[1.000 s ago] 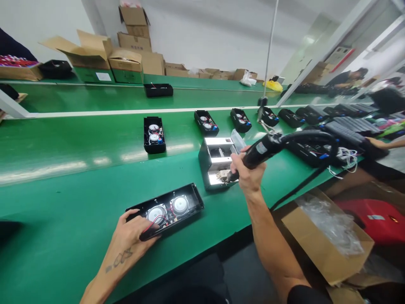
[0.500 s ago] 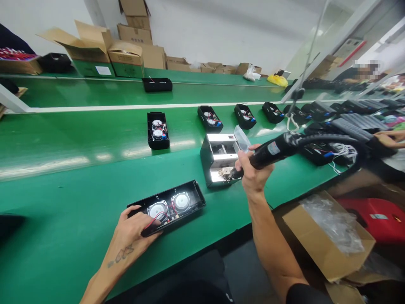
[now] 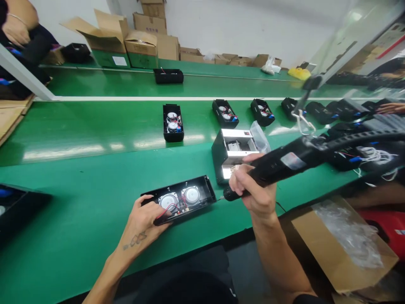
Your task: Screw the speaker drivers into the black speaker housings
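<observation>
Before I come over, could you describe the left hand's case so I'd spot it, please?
Find the green workbench, then its near side, where the left hand grips a long, open black case with two speakers inside. Unlike the similar cases behind it, this one has the tip of the black driver at its right end.

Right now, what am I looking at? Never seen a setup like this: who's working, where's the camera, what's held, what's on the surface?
No robot here: a person works with two bare hands, seen from a camera on their head, facing forward and down. The left hand grips the left end of an open black case with two round speakers inside. The right hand holds a black power screwdriver, its tip by the case's right end; contact is hard to judge. Beyond them, a box-shaped device stands on the green bench. More black cases sit farther back.
</observation>
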`<state>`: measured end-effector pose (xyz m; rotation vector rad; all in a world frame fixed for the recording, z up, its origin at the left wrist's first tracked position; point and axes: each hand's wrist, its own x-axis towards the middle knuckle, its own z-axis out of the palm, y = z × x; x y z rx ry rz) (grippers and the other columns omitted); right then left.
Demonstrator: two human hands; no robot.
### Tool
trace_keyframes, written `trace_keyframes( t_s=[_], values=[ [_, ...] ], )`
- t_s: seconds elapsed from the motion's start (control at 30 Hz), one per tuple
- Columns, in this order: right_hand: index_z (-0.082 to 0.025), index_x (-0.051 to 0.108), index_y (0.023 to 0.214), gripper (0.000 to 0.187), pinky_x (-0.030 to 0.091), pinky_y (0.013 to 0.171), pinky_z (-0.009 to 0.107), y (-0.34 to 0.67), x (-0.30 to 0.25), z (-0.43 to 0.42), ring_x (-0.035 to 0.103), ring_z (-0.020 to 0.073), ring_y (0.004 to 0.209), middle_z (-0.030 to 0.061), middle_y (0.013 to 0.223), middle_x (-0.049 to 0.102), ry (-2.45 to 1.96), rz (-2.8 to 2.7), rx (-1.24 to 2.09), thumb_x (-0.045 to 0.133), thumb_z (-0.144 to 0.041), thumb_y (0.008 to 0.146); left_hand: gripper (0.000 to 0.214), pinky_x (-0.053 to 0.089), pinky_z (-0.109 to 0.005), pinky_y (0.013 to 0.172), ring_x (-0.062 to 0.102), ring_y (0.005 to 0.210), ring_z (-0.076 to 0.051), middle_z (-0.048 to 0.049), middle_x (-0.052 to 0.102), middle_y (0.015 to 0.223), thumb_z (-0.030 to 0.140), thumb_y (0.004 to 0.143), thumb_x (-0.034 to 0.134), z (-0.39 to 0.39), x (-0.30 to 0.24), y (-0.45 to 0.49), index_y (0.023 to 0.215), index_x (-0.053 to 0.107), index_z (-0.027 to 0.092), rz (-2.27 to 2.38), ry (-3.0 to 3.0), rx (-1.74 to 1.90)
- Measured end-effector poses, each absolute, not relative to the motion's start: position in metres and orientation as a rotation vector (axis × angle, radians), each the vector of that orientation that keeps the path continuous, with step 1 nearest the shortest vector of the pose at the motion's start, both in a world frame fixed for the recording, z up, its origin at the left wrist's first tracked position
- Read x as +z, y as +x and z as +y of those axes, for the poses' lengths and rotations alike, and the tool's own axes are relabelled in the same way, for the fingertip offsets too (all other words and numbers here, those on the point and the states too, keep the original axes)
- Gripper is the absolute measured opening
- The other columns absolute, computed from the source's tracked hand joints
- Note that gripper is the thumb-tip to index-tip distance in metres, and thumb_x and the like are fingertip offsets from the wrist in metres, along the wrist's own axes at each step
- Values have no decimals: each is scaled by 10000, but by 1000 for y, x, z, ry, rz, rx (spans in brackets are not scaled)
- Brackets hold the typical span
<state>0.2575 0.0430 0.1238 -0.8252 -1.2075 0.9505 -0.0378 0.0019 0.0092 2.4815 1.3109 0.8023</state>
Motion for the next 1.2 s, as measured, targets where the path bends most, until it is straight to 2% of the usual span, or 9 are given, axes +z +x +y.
trace_keyframes(
  t_s=[0.13, 0.23, 0.37, 0.6, 0.8, 1.0, 1.2],
  values=[
    [-281, 539, 1023, 250, 404, 415, 264, 250, 128, 42, 438, 81, 379, -135, 534, 487, -792, -1175, 864, 723, -234, 861, 56, 388, -480, 1054, 682, 693, -148, 70, 728, 766, 226, 893, 709, 1, 9, -38, 860, 679, 261, 1309, 2491, 798],
    [-264, 544, 960, 258, 424, 454, 275, 267, 132, 53, 467, 85, 408, -128, 543, 497, -876, -1111, 635, 758, -193, 836, 78, 389, -476, 1052, 691, 686, -148, 72, 740, 765, 274, 920, 708, 2, 6, -39, 855, 668, 256, 1289, 2521, 826],
    [-247, 560, 977, 283, 403, 460, 274, 298, 130, 76, 457, 87, 396, -140, 522, 490, -934, -1041, 392, 787, -217, 810, 109, 400, -464, 1043, 705, 681, -152, 75, 751, 766, 320, 926, 720, 5, 3, -41, 859, 665, 254, 1268, 2553, 868],
    [-239, 577, 947, 272, 420, 476, 276, 308, 108, 98, 467, 88, 386, -141, 502, 527, -997, -1123, 398, 809, -271, 809, 128, 394, -458, 1050, 710, 688, -156, 75, 756, 775, 361, 939, 706, 5, 5, -43, 872, 668, 259, 1246, 2555, 868],
    [-239, 607, 996, 279, 424, 460, 276, 307, 110, 86, 479, 94, 388, -131, 506, 537, -1050, -1198, 517, 811, -294, 813, 100, 392, -456, 1039, 693, 673, -143, 76, 734, 747, 316, 960, 665, 4, 8, -42, 878, 673, 259, 1244, 2597, 821],
    [-237, 603, 1034, 284, 429, 473, 282, 312, 118, 77, 479, 95, 395, -131, 514, 543, -981, -1129, 454, 793, -242, 823, 94, 390, -456, 1057, 709, 702, -150, 81, 751, 781, 328, 913, 735, 5, 4, -43, 881, 678, 260, 1257, 2558, 844],
    [-244, 550, 939, 272, 436, 488, 283, 308, 110, 91, 474, 90, 387, -141, 499, 532, -958, -1099, 376, 796, -259, 823, 106, 401, -454, 1036, 711, 676, -156, 85, 755, 778, 346, 898, 746, 6, 4, -43, 872, 682, 265, 1239, 2541, 905]
  ],
)
